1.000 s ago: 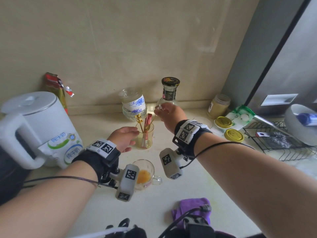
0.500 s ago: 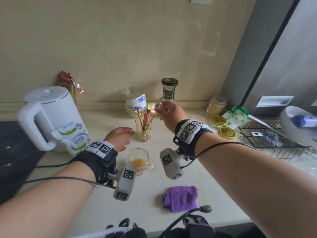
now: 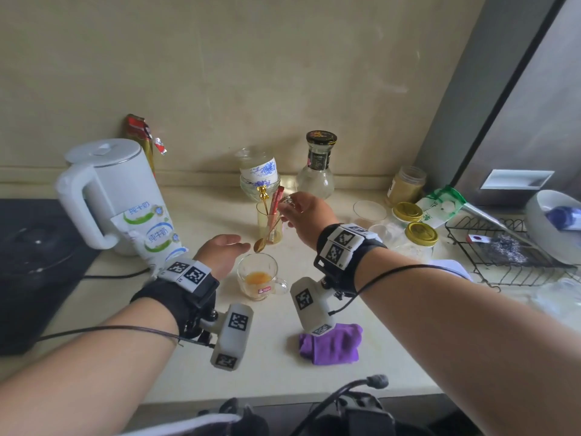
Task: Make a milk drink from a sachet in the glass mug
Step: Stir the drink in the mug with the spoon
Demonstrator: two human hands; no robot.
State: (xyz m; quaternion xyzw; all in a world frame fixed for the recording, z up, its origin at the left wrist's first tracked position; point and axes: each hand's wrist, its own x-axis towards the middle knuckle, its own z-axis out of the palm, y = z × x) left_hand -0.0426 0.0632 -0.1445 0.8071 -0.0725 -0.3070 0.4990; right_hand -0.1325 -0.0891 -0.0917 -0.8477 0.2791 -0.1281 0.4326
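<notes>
The right hand (image 3: 306, 215) has drawn one gold spoon (image 3: 260, 245) from the tumbler (image 3: 263, 220), pinching it over the single round glass mug (image 3: 257, 275) on the desk (image 3: 283, 366). The left hand (image 3: 221, 251), fingers loose, hovers at its 10 o'clock.

Soft, even daylight on my feed, nothing blown out.
Shadows fall leftward on the wall (image 3: 220, 73) behind the bottle (image 3: 317, 171), so the light comes from my right. The wide lens bows the counter (image 3: 276, 357) edge, the far right goes smeary, and the mug (image 3: 257, 278) shows faint glints.
</notes>
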